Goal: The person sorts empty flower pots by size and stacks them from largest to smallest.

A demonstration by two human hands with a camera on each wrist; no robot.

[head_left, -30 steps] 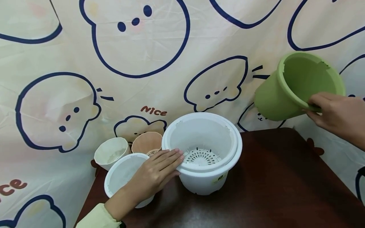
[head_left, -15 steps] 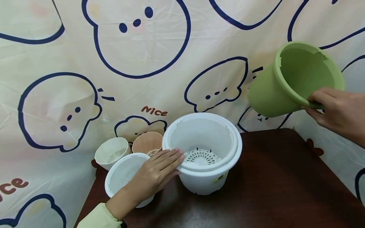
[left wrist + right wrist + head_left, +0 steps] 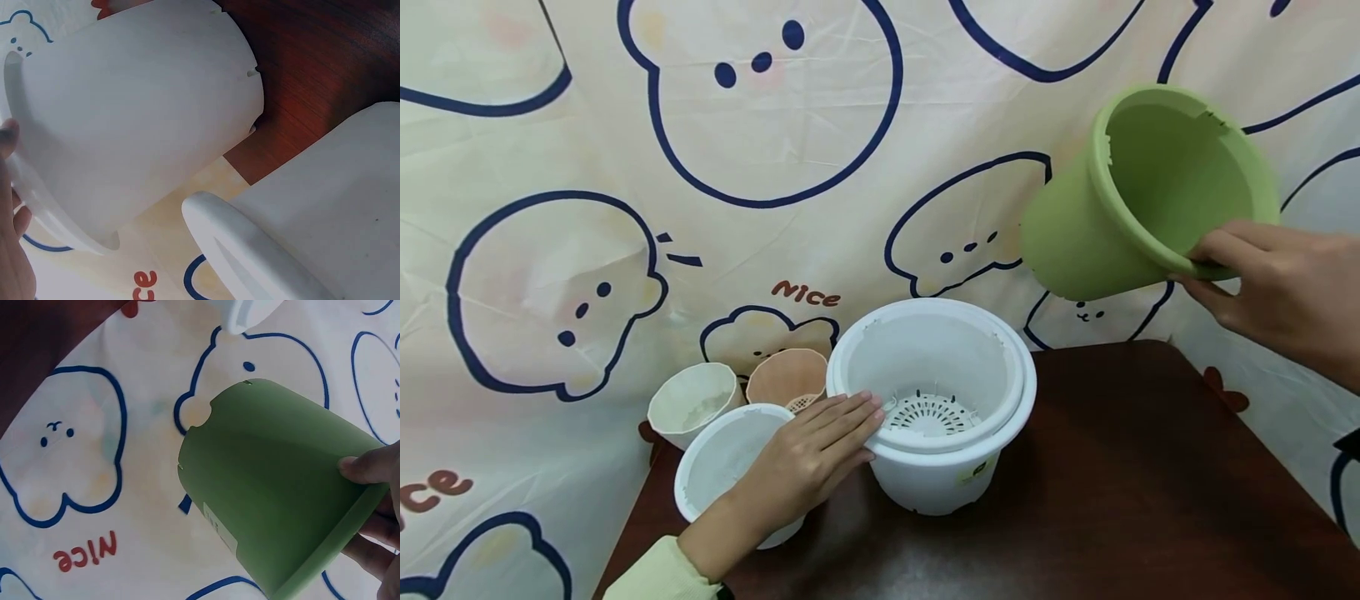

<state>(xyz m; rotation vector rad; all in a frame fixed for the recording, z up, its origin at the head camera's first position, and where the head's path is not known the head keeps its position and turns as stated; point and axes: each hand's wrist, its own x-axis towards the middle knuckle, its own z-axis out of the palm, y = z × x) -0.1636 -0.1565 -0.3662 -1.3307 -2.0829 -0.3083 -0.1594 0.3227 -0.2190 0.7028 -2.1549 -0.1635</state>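
Up at the right, my right hand (image 3: 1292,287) grips the rim of a green plastic flower pot (image 3: 1078,229) between thumb and fingers. The pot hangs tilted in the air, its mouth facing right and its base toward the left. In the right wrist view the thumb lies on the outer wall of the green pot (image 3: 269,469), just below the rim. My left hand (image 3: 808,450) rests with straight fingers on the left rim of a big white pot (image 3: 932,479) on the table. This pot shows a double rim and a slotted inner base. A notched lower edge shows on the white pot (image 3: 150,106).
A smaller white pot (image 3: 722,458) stands left of the big one, partly behind my left forearm. Behind it are a cream faceted pot (image 3: 681,408) and a peach pot (image 3: 782,375). The dark wooden table (image 3: 1112,500) backs onto a patterned cloth (image 3: 760,150).
My right hand has carried the green pot up and to the left, toward the big white pot. The left hand and the pots on the table have stayed put.
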